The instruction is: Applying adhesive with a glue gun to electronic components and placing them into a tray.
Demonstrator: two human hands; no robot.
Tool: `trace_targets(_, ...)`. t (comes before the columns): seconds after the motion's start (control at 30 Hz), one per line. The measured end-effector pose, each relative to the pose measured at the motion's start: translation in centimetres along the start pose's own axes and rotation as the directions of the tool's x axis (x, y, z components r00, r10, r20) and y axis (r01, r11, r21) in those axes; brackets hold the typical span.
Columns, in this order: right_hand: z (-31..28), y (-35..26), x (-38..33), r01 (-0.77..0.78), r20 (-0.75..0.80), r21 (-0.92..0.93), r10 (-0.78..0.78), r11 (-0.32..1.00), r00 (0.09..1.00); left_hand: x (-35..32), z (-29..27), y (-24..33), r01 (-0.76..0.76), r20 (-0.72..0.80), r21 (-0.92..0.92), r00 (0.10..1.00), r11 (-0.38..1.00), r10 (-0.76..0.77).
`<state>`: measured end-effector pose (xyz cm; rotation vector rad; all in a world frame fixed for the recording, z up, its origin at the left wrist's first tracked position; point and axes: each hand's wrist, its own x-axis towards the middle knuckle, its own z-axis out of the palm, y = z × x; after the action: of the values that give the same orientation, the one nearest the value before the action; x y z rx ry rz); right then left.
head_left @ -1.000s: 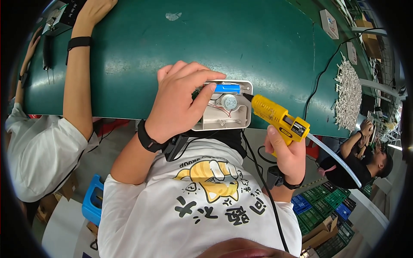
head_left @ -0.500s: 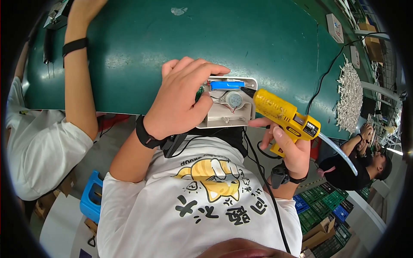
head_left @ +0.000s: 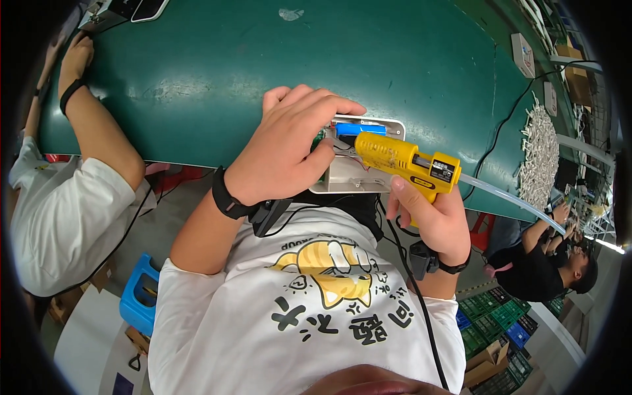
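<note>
My left hand (head_left: pixel 286 151) grips the left side of a white plastic housing (head_left: pixel 342 184), fingers over its far edge and thumb inside. A blue battery (head_left: pixel 361 130) lies along the far side of the housing. Part of a green circuit board (head_left: pixel 318 139) shows by my left thumb. My right hand (head_left: pixel 438 220) is closed round the handle of a yellow hot glue gun (head_left: pixel 388 153). The gun's dark nozzle points left into the housing, close to my left thumb and just nearer than the battery. A long translucent glue stick (head_left: pixel 503 192) sticks out behind. The gun's body covers the round speaker.
The green tabletop (head_left: pixel 217 72) stretches ahead. A pile of small whitish parts (head_left: pixel 538 158) lies far right, beside a black cable (head_left: pixel 490 141). At left, a co-worker's arm (head_left: pixel 102 122) reaches over the table. A blue stool (head_left: pixel 138 296) stands below left.
The glue gun has moved left over the housing, its nozzle going from the battery's right end toward my left thumb. The speaker is now covered. The co-worker's arm has shifted left.
</note>
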<state>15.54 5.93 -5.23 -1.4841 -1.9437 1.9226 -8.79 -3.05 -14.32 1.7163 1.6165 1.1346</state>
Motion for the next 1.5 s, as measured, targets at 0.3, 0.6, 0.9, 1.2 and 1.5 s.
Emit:
trace_targets(0.3,-0.8,0.2,-0.8,0.016,-0.029,-0.118,-0.019,0.993,0.999,0.0,0.1,0.0,-0.005,-0.003,0.001,1.0,1.0,0.005)
trace_targets(0.6,0.7,-0.4,-0.1,0.078,-0.018,-0.098,-0.08,0.992,0.997,-0.5,0.1,0.2,0.016,-0.016,0.008,1.0,1.0,-0.016)
trace_targets(0.9,-4.9,6.8,-1.1,0.374,-0.153,0.29,-0.343,0.881,0.927,-0.6,-1.4,2.6,0.205,-0.099,0.036,0.975,0.978,-0.201)
trace_targets(1.2,-7.4,13.3,2.0,0.778,-0.593,0.45,-0.505,0.439,0.628,13.8,-0.3,-0.3,0.31,-0.017,-0.343,0.942,0.887,-0.336)
trace_targets(1.5,-7.4,13.9,2.0,0.762,-0.597,0.451,-0.477,0.465,0.645,30.2,3.9,-6.4,-0.272,-0.357,0.259,0.865,0.927,0.353)
